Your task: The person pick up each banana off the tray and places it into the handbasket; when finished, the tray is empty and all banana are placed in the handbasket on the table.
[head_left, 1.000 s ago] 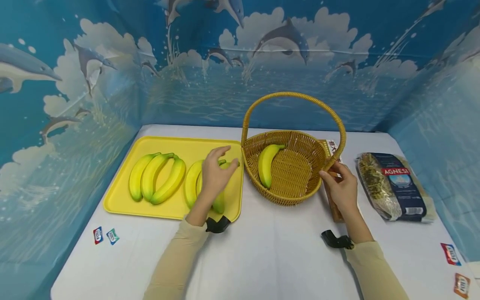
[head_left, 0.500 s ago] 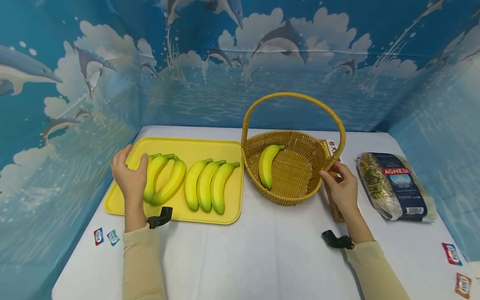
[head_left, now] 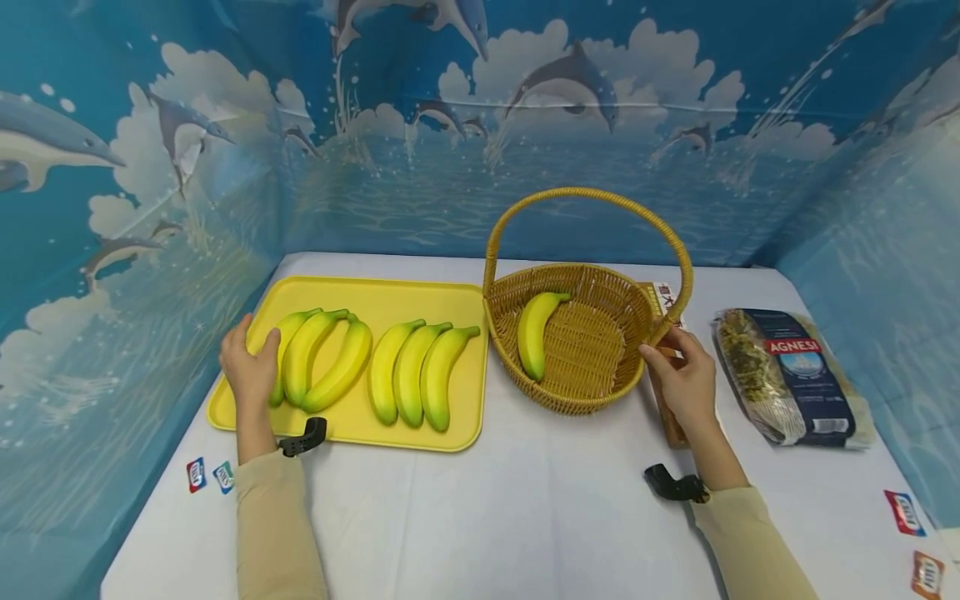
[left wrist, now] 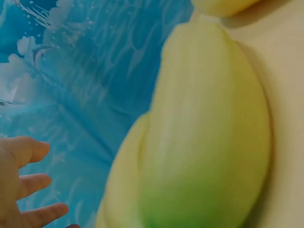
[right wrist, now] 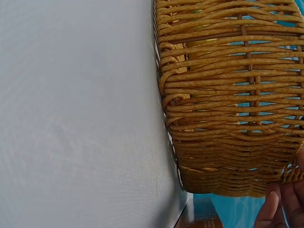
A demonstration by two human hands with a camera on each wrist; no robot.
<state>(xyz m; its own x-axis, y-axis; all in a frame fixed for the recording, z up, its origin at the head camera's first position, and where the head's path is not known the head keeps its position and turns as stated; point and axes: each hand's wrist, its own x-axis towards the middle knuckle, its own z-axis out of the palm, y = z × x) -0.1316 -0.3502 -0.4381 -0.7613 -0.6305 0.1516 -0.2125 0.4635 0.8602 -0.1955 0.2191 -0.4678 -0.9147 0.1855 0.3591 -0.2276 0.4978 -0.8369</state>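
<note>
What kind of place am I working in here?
Probably a staged tabletop set-up rather than a working kitchen or shop: dolphin-print sheeting walls in the white-covered table, where a yellow tray of bananas sits beside a woven basket.

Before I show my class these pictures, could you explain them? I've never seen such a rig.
No machine here: a person works bare-handed. The wide picture is taken from the head, the two close ones from the wrists. On the white table lie a yellow tray with six bananas, a wicker basket with one inside, a partly hidden box and a bag marked AGNESI. The right hand grips the basket's edge; the left hand, at the tray's left end, appears to hold nothing.
</note>
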